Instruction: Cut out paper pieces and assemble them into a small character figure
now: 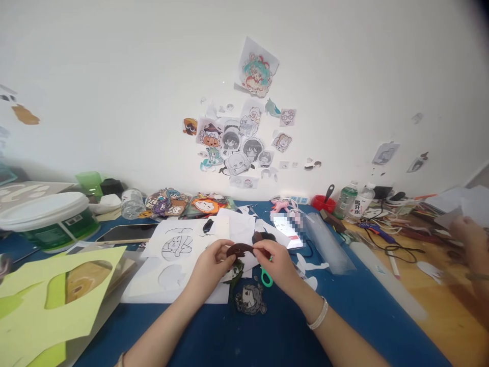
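A dark brown curved cut-out piece is held up between both hands over the blue mat. My left hand pinches its left end, and my right hand pinches its right end. Just under the hands lies a green-edged character cut-out, partly covered by my left fingers. Closer to me, a grey character cut-out rests flat on the mat. Beside my right hand shows a green scissor handle; the rest of the scissors is hidden. Left of the hands are white sheets with line drawings.
Yellow-green cut paper fills the left front, below a white-lidded tub. Behind the hands lies a lit phone. A clear plastic sleeve and bottles stand right. Another person's hand is at far right.
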### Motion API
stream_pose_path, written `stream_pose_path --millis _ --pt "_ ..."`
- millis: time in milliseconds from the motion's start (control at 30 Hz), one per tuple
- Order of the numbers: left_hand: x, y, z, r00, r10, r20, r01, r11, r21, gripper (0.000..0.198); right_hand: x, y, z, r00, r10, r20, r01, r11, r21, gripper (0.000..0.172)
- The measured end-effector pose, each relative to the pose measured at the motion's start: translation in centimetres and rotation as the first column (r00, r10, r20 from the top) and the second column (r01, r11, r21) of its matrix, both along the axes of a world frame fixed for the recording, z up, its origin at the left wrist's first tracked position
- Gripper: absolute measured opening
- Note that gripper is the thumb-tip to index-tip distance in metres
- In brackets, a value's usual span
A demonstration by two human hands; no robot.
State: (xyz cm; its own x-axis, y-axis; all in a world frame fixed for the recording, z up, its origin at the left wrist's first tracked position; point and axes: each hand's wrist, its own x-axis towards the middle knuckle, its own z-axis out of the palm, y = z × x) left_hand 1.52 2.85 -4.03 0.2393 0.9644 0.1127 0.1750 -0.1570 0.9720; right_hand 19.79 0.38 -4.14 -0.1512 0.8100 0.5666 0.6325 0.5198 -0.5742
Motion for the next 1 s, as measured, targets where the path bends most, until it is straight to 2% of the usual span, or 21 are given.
stream_pose_path --millis 33,67,133,167,233,267,367,467,667,800,1000 --pt "0.0 -0.1 0.1 0.999 0.032 -0.014 -0.032 0.999 -0.005 0.034 0.0 -0.2 -0.1 0.995 -0.064 0.076 0.053 0.988 0.148 0.018" --pt "0.0 -0.2 0.2 0.999 0.040 -0.022 -0.041 0.998 -0.043 0.033 -0.1 -0.3 -0.1 0.981 -0.139 0.137 0.093 0.949 0.301 0.018" --pt "0.3 -0.8 0.7 0.999 -0.044 0.022 0.047 0.979 -0.197 0.040 -0.1 -0.7 -0.3 0.940 -0.263 0.216 0.106 0.830 0.548 0.015" --pt "0.4 -1.1 1.0 0.989 -0.124 0.084 0.143 0.949 -0.280 0.045 -0.2 -0.8 -0.3 0.922 -0.298 0.247 0.084 0.778 0.623 0.014" --pt "0.8 -1.8 1.4 0.954 -0.218 0.205 0.272 0.918 -0.288 0.042 -0.4 -1.0 -0.4 0.895 -0.318 0.313 0.020 0.729 0.684 0.014" --pt "1.0 -2.0 1.5 0.950 -0.229 0.213 0.280 0.926 -0.253 0.037 -0.5 -1.1 -0.4 0.887 -0.312 0.341 -0.008 0.727 0.687 0.015" --pt "1.3 -2.2 1.4 0.974 -0.184 0.132 0.203 0.968 -0.146 0.027 -0.9 -1.3 -0.3 0.887 -0.270 0.376 -0.056 0.745 0.665 0.015" --pt "1.3 -2.1 1.2 0.982 -0.174 0.074 0.180 0.980 -0.086 0.023 -1.0 -1.5 -0.1 0.897 -0.230 0.379 -0.076 0.762 0.644 0.015" --pt "1.1 -2.0 1.2 0.984 -0.171 -0.057 0.174 0.983 0.051 0.023 -1.0 -1.5 0.1 0.914 -0.169 0.368 -0.089 0.802 0.591 0.017" --pt "0.7 -1.8 1.3 0.965 -0.168 -0.200 0.193 0.975 0.112 0.027 -1.0 -1.4 0.1 0.923 -0.151 0.354 -0.072 0.837 0.543 0.015" --pt "0.6 -2.0 1.2 0.938 -0.117 -0.327 0.196 0.955 0.221 0.033 -1.2 -1.3 0.3 0.971 -0.002 0.238 -0.097 0.911 0.400 0.018"
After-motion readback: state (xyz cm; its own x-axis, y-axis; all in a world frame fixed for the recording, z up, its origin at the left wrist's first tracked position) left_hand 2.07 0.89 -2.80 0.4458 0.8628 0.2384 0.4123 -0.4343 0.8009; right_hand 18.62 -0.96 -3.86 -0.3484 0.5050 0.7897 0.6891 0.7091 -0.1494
